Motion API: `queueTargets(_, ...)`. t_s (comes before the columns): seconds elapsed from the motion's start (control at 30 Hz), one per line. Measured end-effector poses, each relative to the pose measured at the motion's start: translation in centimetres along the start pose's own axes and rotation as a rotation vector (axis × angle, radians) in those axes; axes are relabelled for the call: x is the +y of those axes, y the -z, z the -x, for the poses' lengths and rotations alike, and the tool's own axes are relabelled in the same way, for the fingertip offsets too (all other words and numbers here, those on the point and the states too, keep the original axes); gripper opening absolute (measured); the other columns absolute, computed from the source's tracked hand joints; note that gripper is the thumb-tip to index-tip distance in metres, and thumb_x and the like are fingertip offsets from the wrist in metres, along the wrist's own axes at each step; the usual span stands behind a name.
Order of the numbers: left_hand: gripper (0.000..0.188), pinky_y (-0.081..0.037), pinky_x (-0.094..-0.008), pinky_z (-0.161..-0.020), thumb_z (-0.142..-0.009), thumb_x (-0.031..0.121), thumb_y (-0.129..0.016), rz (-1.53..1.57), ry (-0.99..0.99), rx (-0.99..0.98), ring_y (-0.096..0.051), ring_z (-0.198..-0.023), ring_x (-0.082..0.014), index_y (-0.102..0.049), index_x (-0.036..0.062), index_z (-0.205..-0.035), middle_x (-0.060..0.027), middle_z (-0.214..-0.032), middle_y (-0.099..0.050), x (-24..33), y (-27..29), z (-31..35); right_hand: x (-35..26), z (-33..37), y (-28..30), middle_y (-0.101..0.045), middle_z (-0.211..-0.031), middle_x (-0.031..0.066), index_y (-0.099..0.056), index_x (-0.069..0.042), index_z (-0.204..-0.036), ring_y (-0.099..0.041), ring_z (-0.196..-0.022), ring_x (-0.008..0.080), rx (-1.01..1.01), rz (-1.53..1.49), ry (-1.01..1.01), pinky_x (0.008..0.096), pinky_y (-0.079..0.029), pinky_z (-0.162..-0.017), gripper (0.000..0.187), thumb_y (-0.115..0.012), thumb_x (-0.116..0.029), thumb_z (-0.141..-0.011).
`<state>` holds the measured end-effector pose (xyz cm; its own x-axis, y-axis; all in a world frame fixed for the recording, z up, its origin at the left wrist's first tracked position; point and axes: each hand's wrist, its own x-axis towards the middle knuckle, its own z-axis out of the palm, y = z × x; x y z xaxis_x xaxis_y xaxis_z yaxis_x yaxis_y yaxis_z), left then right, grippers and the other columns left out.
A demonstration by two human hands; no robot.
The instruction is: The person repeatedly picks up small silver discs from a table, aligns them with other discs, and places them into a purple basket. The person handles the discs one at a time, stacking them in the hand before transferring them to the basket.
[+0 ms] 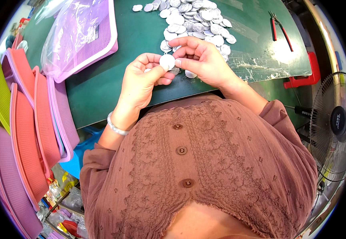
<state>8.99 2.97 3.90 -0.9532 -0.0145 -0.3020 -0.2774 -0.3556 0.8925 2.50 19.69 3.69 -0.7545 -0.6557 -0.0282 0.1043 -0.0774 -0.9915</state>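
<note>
Over the near edge of the green table, my left hand point(143, 77) pinches a round silver medal point(167, 62) between thumb and fingers, its pale flat face turned up. Beside it, my right hand point(205, 61) has its thumb tip at the medal's right edge, with the other fingers bent above. More silver medals show partly behind and under my left fingers. One loose silver medal point(190, 74) lies at the table edge below my right hand. Beyond both hands spreads a heap of similar silver medals point(199, 27), some with small loops on the rim.
A purple mesh basket point(111, 44) with clear plastic sits on the table point(141, 34) at the left. Red-handled pliers point(280, 31) lie at the far right. Stacked coloured baskets point(25, 139) stand left. A red clamp point(313, 68) and a fan point(332, 119) are at the right.
</note>
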Motion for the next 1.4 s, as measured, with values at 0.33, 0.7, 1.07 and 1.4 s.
queueTargets(0.33,0.014,-0.049,-0.0207,-0.052,-0.082,0.006,-0.053,-0.028,0.010,0.025,-0.061,-0.061,-0.0137,-0.052,-0.0040,-0.093,-0.0105,-0.080,-0.061,0.01,-0.34,-0.02,-0.07,0.07,0.05,-0.058,-0.081,-0.0001,-0.051,-0.003,-0.111,-0.053,-0.077,0.0064,0.016,0.015,-0.006,0.0199,-0.043,-0.070,0.034,-0.058,-0.002,-0.078)
queueTargets(0.7,0.015,-0.050,-0.0208,-0.054,-0.085,0.008,-0.049,0.026,0.043,0.030,-0.061,-0.062,-0.0137,-0.053,-0.0037,-0.094,-0.0107,-0.080,-0.061,0.22,-0.44,0.09,0.04,0.08,0.33,-0.058,-0.082,0.0002,-0.051,-0.002,-0.111,-0.054,-0.075,0.0068,0.017,-0.041,-0.034,0.0195,-0.042,-0.068,0.034,-0.059,-0.003,-0.077)
queueTargets(1.07,0.014,-0.050,-0.0215,-0.056,-0.085,0.008,-0.050,0.048,0.027,0.008,-0.061,-0.065,-0.0138,-0.053,-0.0014,-0.095,-0.0100,-0.081,-0.061,0.18,-0.45,0.27,0.06,0.09,0.37,-0.058,-0.083,0.0009,-0.050,-0.002,-0.112,-0.055,-0.076,0.0073,0.018,-0.070,-0.036,0.0198,-0.043,-0.068,0.036,-0.059,-0.003,-0.077)
queueTargets(1.4,0.014,-0.044,-0.0192,-0.049,-0.085,0.009,-0.052,0.001,0.001,0.013,-0.057,-0.059,-0.0110,-0.055,0.0012,-0.096,-0.0067,-0.077,-0.060,0.03,-0.09,0.26,0.37,0.18,0.00,-0.059,-0.081,0.0027,-0.049,0.000,-0.111,-0.053,-0.074,0.0072,0.088,-0.007,0.106,0.0212,-0.043,-0.066,0.036,-0.057,-0.002,-0.076)
